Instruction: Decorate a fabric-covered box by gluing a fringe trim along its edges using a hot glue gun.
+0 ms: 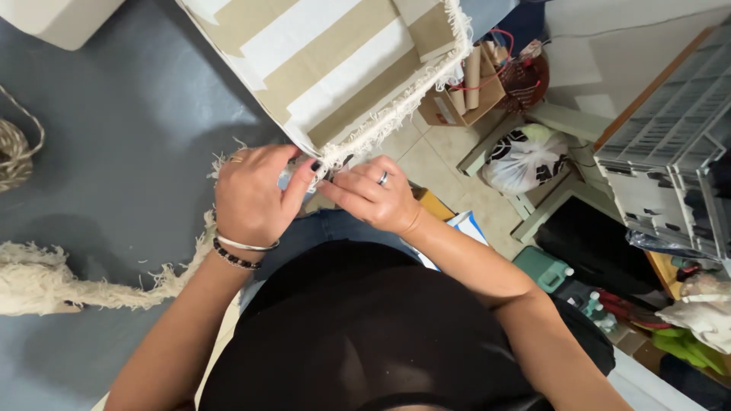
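The left hand (251, 194), with bangles at the wrist, and the ringed right hand (373, 199) meet at the near edge of the grey counter (129, 114), both pinching the frayed cream fringe (396, 114) at a corner of a beige-and-white striped cloth (335, 61). A loose, shaggy fringe strip (84, 289) trails toward the counter's left edge, near a twine ball (14, 152). Past the right edge, on the tiled floor, stand a cardboard box of tubes (468, 91) and a white plastic crate (670, 144).

Beige-and-white striped cloth (335, 61), cream fringe (396, 114), grey table (129, 129).
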